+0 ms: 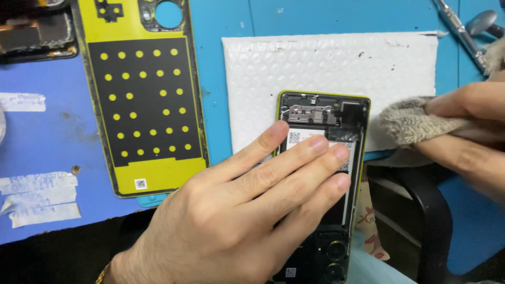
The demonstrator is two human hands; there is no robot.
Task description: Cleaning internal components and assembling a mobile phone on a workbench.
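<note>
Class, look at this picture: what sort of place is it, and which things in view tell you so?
Most likely a phone repair bench. An opened phone lies on a white bubble mailer, its removed yellow back cover lies beside it, and metal tools rest on the blue mat.

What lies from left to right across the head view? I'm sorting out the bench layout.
Tape strips → yellow back cover → left hand → opened phone → beige cloth → right hand.
</note>
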